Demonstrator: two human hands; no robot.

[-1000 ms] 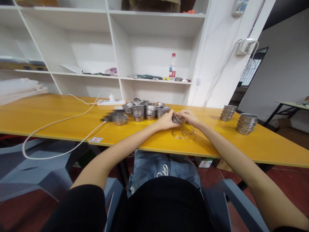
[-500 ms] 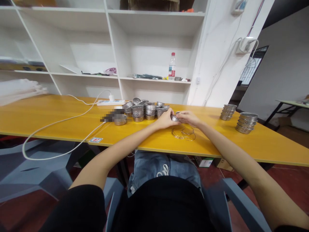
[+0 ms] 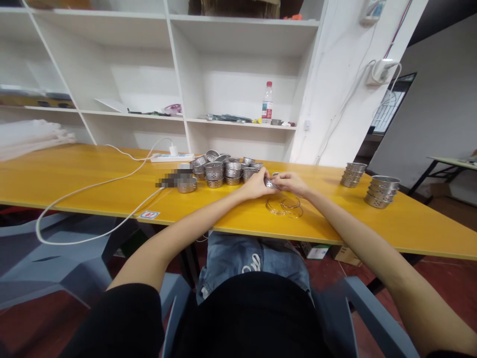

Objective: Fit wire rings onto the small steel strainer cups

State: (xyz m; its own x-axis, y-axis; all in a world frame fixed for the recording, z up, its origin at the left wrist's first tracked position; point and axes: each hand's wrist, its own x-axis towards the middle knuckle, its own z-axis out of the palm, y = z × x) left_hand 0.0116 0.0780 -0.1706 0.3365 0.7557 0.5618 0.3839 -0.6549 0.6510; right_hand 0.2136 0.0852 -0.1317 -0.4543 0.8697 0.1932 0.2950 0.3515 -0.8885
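Hands meet over the yellow table (image 3: 74, 174) — our left hand (image 3: 255, 185) and right hand (image 3: 292, 182) both pinch one small metal cup (image 3: 270, 183), just above the wire rings (image 3: 285, 206), beside the cup pile (image 3: 223, 170).

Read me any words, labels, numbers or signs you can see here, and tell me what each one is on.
None can be read.
Sticker at the yellow table's front edge: red mark, too small to read.
Bottle on the shelf: label too small to read.
White print on the jeans: curly shape, not legible.
Box under the table: print too small to read.
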